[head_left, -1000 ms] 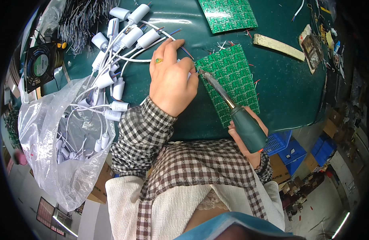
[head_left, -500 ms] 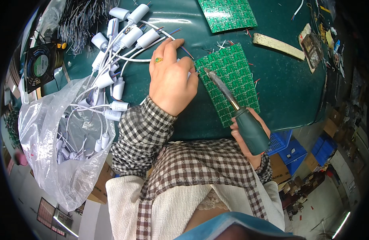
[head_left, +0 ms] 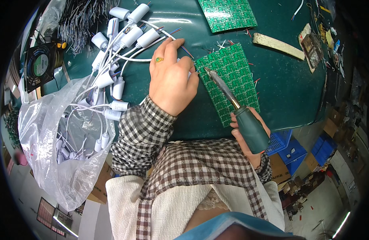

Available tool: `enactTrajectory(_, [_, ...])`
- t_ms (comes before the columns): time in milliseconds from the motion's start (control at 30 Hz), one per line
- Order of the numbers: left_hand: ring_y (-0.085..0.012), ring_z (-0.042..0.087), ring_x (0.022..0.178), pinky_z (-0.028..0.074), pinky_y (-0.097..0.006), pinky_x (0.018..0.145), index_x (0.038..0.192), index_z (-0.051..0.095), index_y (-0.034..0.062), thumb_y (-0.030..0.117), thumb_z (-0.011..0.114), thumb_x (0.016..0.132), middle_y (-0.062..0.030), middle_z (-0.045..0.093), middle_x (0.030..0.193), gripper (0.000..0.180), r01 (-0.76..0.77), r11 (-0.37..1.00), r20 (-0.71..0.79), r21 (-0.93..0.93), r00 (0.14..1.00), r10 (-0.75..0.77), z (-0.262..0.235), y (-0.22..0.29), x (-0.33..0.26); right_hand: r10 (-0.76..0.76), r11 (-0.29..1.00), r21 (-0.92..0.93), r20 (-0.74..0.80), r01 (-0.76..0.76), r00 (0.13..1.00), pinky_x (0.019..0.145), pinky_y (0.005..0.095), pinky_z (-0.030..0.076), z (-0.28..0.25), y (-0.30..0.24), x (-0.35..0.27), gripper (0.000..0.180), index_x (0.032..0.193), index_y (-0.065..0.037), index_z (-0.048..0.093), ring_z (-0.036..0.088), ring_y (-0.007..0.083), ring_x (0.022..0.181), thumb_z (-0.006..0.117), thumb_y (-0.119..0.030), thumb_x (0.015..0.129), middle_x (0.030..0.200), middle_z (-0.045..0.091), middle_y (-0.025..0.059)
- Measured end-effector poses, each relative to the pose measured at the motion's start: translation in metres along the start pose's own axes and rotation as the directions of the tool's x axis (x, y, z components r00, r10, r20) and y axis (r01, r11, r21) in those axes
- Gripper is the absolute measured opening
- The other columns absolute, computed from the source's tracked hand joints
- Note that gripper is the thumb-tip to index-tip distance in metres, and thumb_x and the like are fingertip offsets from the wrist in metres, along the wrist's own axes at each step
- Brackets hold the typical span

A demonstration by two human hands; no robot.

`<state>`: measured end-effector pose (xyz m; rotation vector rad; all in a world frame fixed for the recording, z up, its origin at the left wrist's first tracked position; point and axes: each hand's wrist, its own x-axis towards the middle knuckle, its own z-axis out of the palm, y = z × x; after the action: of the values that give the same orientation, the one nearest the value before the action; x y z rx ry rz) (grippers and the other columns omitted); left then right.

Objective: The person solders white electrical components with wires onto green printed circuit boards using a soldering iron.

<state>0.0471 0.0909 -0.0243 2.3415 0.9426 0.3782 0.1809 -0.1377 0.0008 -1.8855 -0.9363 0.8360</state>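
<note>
Right hand [head_left: 242, 141] held soldering iron [head_left: 251, 130] slanting far-left over circuit board [head_left: 233, 80] toward left hand [head_left: 173, 80], whose grip's contents I couldn't tell.

Dark printed characters are showing on one cardboard box [head_left: 99, 188] by the clear bag [head_left: 44, 168] and on another cardboard box [head_left: 279, 167] beside a blue crate [head_left: 294, 156], while the fan's green-and-white label [head_left: 41, 66] and a white socket [head_left: 119, 106] are bearing marks too small for reading.

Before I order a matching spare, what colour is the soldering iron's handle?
Dark green; the handle shows best in the head view, the only one here.
</note>
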Motion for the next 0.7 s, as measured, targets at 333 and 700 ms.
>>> enactTrajectory(333, [-0.0436,0.042,0.134,0.037,-0.053,0.106,0.082,0.064,0.0038,0.009,0.071,0.078,-0.0207,0.051,0.140,0.009,-0.006,0.999,0.002,0.047,1.000,0.006,-0.0005,0.0009,-0.0018,0.003,1.000,-0.004,-0.003,-0.003,1.000,0.085,0.0344,0.058,-0.0010,0.0007,0.0004,0.064,0.129,0.005,0.059,0.073,0.0266,0.097,0.088,-0.018,0.076,0.115,0.070,0.0179])
enactTrajectory(700, [-0.0443,0.044,0.134,0.034,-0.058,0.111,0.088,0.066,0.0001,0.009,0.072,0.078,-0.0239,0.050,0.139,0.014,-0.014,0.999,0.020,0.036,1.000,0.013,-0.0011,0.0024,-0.0082,-0.010,1.000,-0.008,0.003,0.010,1.000,0.085,0.0345,0.058,-0.0012,0.0024,-0.0003,0.064,0.129,0.005,0.059,0.073,0.0263,0.098,0.087,-0.018,0.077,0.115,0.070,0.0177])
